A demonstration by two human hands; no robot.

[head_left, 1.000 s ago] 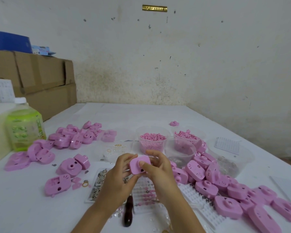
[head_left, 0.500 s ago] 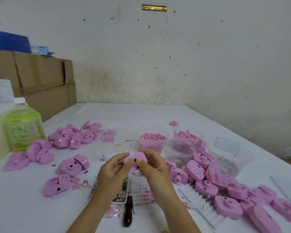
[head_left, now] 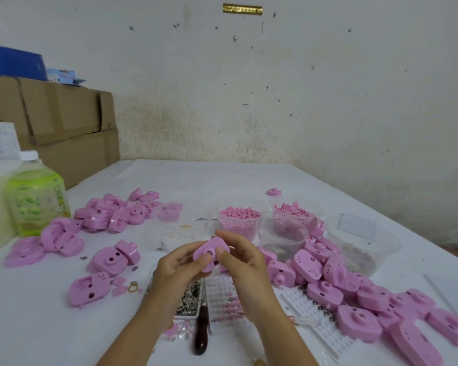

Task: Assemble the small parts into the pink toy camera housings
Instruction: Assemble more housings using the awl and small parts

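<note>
I hold one pink toy camera housing above the table's middle, its lens hole facing me. My left hand grips its left and lower side. My right hand grips the right side, thumb tip pressed beside the lens hole. Piles of pink housings lie at the left and along the right. A clear tub of small pink parts stands behind my hands, a second tub to its right.
Beneath my hands lie white grid trays, a tray of small metal bits and a dark-handled tool. A green bottle and cardboard boxes stand at the left. A clear tub sits at the right.
Both hands have lifted the housing a little and turned it, so its lens side now faces me; the right thumb has moved onto its front.
</note>
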